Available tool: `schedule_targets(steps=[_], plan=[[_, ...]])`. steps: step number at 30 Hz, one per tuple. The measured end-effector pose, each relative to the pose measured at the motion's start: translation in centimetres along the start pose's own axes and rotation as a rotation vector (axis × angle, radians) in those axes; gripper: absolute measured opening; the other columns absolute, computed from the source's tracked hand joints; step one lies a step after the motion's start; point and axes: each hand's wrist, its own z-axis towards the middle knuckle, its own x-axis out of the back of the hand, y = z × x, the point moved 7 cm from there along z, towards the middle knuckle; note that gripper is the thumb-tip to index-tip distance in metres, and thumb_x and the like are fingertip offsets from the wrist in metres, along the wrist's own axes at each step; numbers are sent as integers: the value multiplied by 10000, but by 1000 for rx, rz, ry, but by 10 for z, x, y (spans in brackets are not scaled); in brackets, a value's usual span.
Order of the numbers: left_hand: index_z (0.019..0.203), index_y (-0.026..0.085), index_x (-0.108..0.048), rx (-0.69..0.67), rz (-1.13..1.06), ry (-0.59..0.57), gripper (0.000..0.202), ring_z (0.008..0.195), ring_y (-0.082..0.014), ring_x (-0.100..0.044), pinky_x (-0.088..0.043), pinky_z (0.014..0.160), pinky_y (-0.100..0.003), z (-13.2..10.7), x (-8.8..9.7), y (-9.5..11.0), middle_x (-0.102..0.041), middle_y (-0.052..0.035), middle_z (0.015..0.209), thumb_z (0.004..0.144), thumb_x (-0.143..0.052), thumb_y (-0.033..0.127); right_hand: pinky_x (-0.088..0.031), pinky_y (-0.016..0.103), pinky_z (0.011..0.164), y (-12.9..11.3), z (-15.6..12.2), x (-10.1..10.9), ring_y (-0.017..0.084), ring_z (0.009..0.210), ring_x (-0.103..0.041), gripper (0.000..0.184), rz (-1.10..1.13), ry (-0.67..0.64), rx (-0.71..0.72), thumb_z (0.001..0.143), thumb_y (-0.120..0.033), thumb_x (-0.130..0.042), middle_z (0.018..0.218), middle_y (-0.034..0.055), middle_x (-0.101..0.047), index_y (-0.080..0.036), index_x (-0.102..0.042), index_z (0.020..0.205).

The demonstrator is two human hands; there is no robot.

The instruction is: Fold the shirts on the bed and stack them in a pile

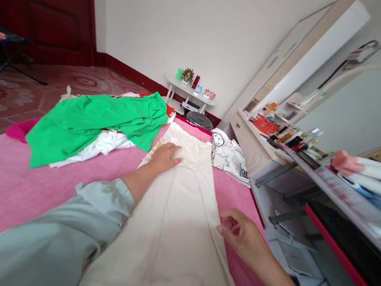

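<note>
Rested left grip (165,157), spread wide, on the far part of the cream garment (183,214), laid over the pink cover (36,204) between green clothing (91,120) and black-and-white cloth (228,155). Held right grip (240,232), narrowly curled, at the garment's right edge; could not tell whether pinching it.

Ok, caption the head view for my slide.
Left hand resting on a cream garment spread over pink fabric, right hand at its side edge.
</note>
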Motion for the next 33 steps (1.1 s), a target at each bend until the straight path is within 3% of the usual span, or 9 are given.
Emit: schedule_targets(steps=[5, 9, 14, 19, 21, 25, 29, 33], plan=[[1272, 259, -537, 64, 176, -47, 707, 1078, -299, -516, -398, 940, -394, -5, 5, 9, -536, -89, 1164, 670, -655, 612, -348, 255, 573, 17, -63, -16, 148, 600, -549, 198, -315, -68, -206, 737, -411, -597, 677, -19, -612, -226, -532, 765], [1186, 310, -602, 71, 237, -142, 493, 932, -243, -586, -455, 781, -329, -10, 2, 17, -528, -58, 1107, 738, -621, 514, -330, 259, 586, 27, -82, -29, 164, 632, -559, 137, -351, -142, -253, 768, -354, -530, 675, -5, -619, -226, -547, 726], [988, 286, -713, 89, 164, -111, 246, 896, -203, -611, -457, 745, -276, -7, 0, 14, -584, -48, 1028, 806, -547, 281, -330, 251, 575, 17, -79, -28, 156, 606, -498, 239, -189, -123, -207, 817, -423, -470, 639, -6, -555, -221, -523, 702], [892, 172, -732, 142, -268, -32, 246, 663, -166, -638, -484, 658, -247, 14, -4, -4, -671, -28, 687, 765, -523, 142, -265, 237, 522, -16, -64, -26, 122, 569, -355, 354, 142, -146, -141, 787, -500, -520, 581, -45, -321, -215, -380, 631], [906, 154, -724, 143, -325, -5, 260, 638, -152, -640, -491, 648, -235, 29, 0, -7, -696, -18, 696, 755, -515, 125, -244, 231, 515, -34, -57, -27, 109, 571, -314, 373, 272, -196, -118, 777, -492, -542, 594, -49, -276, -211, -347, 629], [899, 143, -723, 98, -322, 85, 264, 794, -164, -650, -488, 743, -236, 64, 25, 0, -724, -30, 876, 733, -518, 129, -244, 213, 505, -65, -46, -37, 96, 562, -294, 347, 454, -317, -66, 742, -488, -599, 600, -53, -281, -205, -410, 673], [898, 150, -732, 21, -270, 149, 316, 802, -171, -637, -470, 797, -255, 82, 42, 7, -721, -29, 874, 706, -488, 89, -286, 190, 512, -87, -33, -72, 96, 573, -368, 281, 498, -407, -37, 710, -445, -649, 613, -52, -370, -208, -510, 773], [842, 145, -738, 92, -252, 164, 310, 791, -187, -637, -476, 780, -274, 66, 34, -14, -720, -32, 849, 683, -479, 86, -290, 175, 499, -102, -19, -135, 90, 561, -416, 114, 366, -608, -21, 653, -259, -681, 561, -66, -435, -225, -582, 698]])
